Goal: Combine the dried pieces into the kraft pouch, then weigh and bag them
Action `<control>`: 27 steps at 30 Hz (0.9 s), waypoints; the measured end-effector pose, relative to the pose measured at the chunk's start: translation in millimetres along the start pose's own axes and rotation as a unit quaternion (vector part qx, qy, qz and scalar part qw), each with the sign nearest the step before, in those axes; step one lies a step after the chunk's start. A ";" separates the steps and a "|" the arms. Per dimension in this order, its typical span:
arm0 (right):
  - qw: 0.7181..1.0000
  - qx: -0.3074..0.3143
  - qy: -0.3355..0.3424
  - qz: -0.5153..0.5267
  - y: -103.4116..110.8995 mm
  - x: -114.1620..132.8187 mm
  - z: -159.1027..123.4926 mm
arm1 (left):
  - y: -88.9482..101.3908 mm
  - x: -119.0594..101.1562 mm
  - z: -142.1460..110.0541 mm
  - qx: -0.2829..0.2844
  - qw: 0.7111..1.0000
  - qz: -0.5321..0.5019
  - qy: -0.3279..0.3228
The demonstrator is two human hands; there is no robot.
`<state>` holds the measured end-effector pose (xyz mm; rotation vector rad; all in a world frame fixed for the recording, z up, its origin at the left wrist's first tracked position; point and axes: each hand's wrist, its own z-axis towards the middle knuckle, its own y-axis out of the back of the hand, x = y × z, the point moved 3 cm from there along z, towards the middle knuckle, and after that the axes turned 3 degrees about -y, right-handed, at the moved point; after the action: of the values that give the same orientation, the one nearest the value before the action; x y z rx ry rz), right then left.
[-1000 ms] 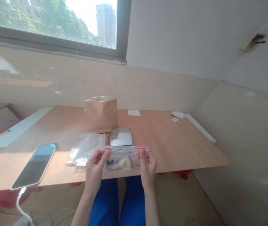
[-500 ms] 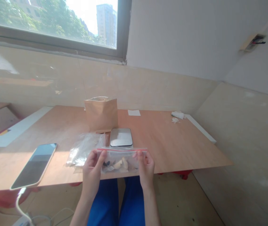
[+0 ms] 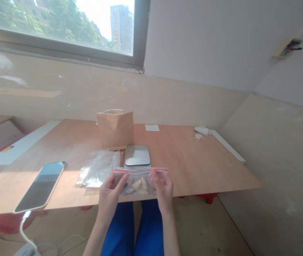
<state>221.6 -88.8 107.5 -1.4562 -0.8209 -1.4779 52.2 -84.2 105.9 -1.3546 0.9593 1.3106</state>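
A clear zip-lock bag point(image 3: 135, 188) with a red seal line along its top hangs between my hands at the table's front edge. Inside it lie several pale, beige pieces and something dark; their kind I cannot make out. My left hand point(image 3: 111, 186) pinches the bag's left side just below the seal. On the right side, my right hand point(image 3: 163, 185) grips it with the thumb near the seal. Right behind the bag sits a small flat scale point(image 3: 138, 155) with a silver top. To the left of it is a stack of empty clear bags point(image 3: 98, 169).
An open brown paper pouch point(image 3: 115, 129) stands behind the scale. A phone point(image 3: 41, 186) with a white cable point(image 3: 22, 227) lies at the left. Farther back are a white paper point(image 3: 152, 128) and crumpled white scraps point(image 3: 201, 131) on the wooden table point(image 3: 194, 160).
My left hand has slid right and inward along the bag, closer to my right hand. The seal now bows a little in the middle.
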 end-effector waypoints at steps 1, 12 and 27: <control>1.000 -0.001 0.000 0.000 0.3 -0.3 0.0 | -0.3 -0.7 -0.6 -0.001 1.000 0.004 0.001; 0.999 -0.025 0.023 0.001 -1.9 7.6 -4.8 | -1.9 -10.9 -3.8 -0.042 0.999 0.004 -0.024; 0.999 0.032 -0.002 0.040 -15.7 6.8 -5.4 | -5.5 -10.6 -3.0 0.012 1.000 0.016 0.013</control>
<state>205.6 -88.4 115.6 -1.4282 -0.7958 -1.3769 57.0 -87.0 116.8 -1.3450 1.0155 1.3048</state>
